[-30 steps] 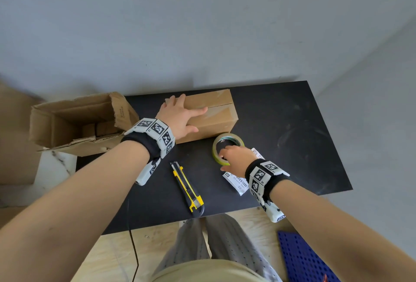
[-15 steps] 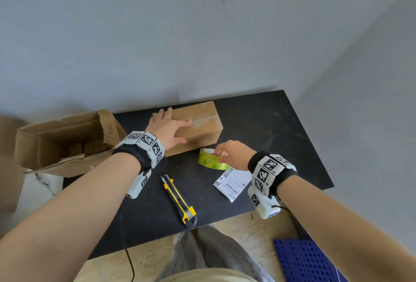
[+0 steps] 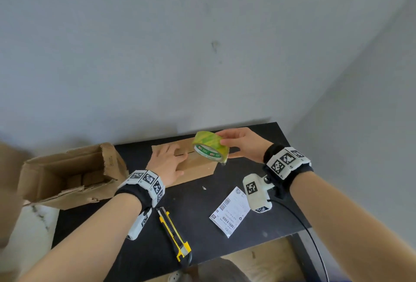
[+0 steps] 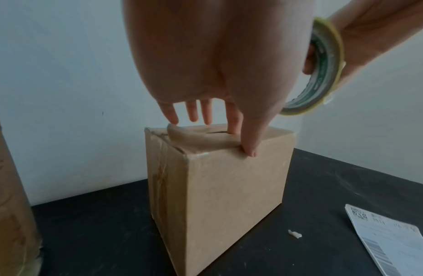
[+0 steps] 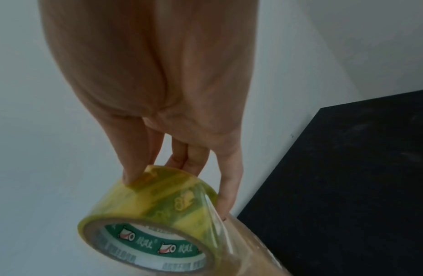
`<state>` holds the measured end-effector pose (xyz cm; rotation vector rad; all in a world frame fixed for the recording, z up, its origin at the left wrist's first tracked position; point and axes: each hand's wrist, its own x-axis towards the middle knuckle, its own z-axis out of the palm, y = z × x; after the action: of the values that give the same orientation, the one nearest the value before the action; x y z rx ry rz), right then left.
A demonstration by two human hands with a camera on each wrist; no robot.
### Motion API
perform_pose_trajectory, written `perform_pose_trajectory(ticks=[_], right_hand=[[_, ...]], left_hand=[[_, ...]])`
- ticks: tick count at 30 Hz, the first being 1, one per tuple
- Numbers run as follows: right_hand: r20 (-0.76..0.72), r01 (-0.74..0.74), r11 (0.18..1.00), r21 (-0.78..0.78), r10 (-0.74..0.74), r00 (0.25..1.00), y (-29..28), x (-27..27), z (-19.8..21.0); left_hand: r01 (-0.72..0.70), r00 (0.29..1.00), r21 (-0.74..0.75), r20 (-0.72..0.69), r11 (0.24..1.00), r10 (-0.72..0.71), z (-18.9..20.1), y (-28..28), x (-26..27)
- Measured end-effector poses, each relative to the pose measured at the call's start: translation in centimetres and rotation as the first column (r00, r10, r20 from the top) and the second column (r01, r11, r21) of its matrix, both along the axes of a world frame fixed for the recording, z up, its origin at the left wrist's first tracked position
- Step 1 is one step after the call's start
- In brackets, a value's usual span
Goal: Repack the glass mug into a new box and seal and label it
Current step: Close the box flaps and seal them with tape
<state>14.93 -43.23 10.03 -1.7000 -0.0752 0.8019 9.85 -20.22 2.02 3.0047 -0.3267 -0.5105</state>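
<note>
A small closed cardboard box (image 3: 198,164) (image 4: 229,196) stands on the black table (image 3: 265,146) near the wall. My left hand (image 3: 167,163) (image 4: 205,119) lies flat on its top flaps, fingers straight, pressing them down. My right hand (image 3: 236,142) (image 5: 182,168) grips a roll of yellow-green clear tape (image 3: 210,147) (image 5: 156,222) (image 4: 324,74) in the air just above the box's right end. The glass mug is not visible.
An opened, torn cardboard box (image 3: 67,176) lies on its side at the table's left end. A yellow utility knife (image 3: 173,232) lies near the front edge. A white shipping label (image 3: 230,210) (image 4: 390,240) lies to the right of the knife. A grey wall stands behind.
My right hand has lifted the tape roll off the table and carried it up and back over the box's right end. My left hand has stayed on the box top.
</note>
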Motion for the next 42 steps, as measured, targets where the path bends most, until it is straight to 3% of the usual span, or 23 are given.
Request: perform_pose_trajectory(ticks=[5,9,11,14,15,18,19,23,26,29,33,37,40,42], right_hand=[[0.028,-0.068,0.993,-0.093,0.070,0.997,1.3,1.7,-0.9],[0.031,-0.121,0.989,-0.089,0.124,0.992,2.7,2.4,-0.9],[0.044,-0.148,0.983,-0.106,0.154,0.987,3.5,2.7,-0.9],[0.065,-0.156,0.980,-0.120,0.165,0.984,4.0,3.2,-1.0],[0.068,-0.157,0.981,-0.114,0.166,0.984,4.0,3.4,-1.1],[0.056,-0.154,0.984,-0.087,0.160,0.986,3.5,3.7,-1.3],[0.052,-0.148,0.986,-0.077,0.152,0.987,3.4,3.7,-1.5],[0.058,-0.107,0.993,-0.042,0.110,0.992,3.2,3.7,-2.1],[0.072,-0.066,0.998,-0.017,0.067,0.995,3.1,3.8,-2.4],[0.072,-0.036,0.999,-0.010,0.036,0.997,3.4,3.8,-2.9],[0.081,0.001,0.999,-0.048,0.003,0.997,3.3,3.6,-4.1],[0.132,-0.034,0.995,-0.089,0.046,0.990,2.1,3.1,-5.4],[0.190,0.019,0.993,-0.120,0.004,0.982,2.2,2.6,-6.2],[0.200,0.064,0.996,-0.056,-0.052,0.978,2.6,2.5,-6.6]], left_hand=[[-0.083,0.996,-0.124,-0.032,0.989,0.080,0.2,-0.3,-0.3],[-0.345,0.938,-0.361,-0.153,0.866,0.310,0.6,-1.1,-1.3],[-0.352,0.935,-0.315,-0.171,0.882,0.312,0.2,-1.3,-1.4],[-0.308,0.951,-0.296,-0.055,0.904,0.306,-0.7,-1.7,-1.5],[-0.360,0.927,-0.376,-0.042,0.854,0.372,-0.7,-2.0,-1.4],[-0.526,0.788,-0.630,-0.110,0.571,0.605,0.2,-2.9,-0.5],[-0.533,0.763,-0.653,-0.097,0.537,0.639,0.4,-3.3,-0.1],[-0.537,0.695,-0.527,0.167,0.659,0.700,0.4,-3.8,0.9],[-0.524,0.671,-0.670,0.056,0.526,0.739,0.0,-3.6,1.4],[-0.571,0.658,-0.705,-0.088,0.420,0.748,-1.2,-3.2,2.0],[-0.601,0.624,-0.769,-0.279,0.220,0.730,-2.3,-3.0,2.1],[-0.596,0.611,-0.793,-0.346,0.126,0.712,-1.8,-2.8,2.1],[-0.592,0.593,-0.806,-0.409,0.031,0.694,-1.6,-2.8,2.0],[-0.590,0.600,-0.807,-0.418,0.024,0.682,-1.4,-2.8,1.9]])
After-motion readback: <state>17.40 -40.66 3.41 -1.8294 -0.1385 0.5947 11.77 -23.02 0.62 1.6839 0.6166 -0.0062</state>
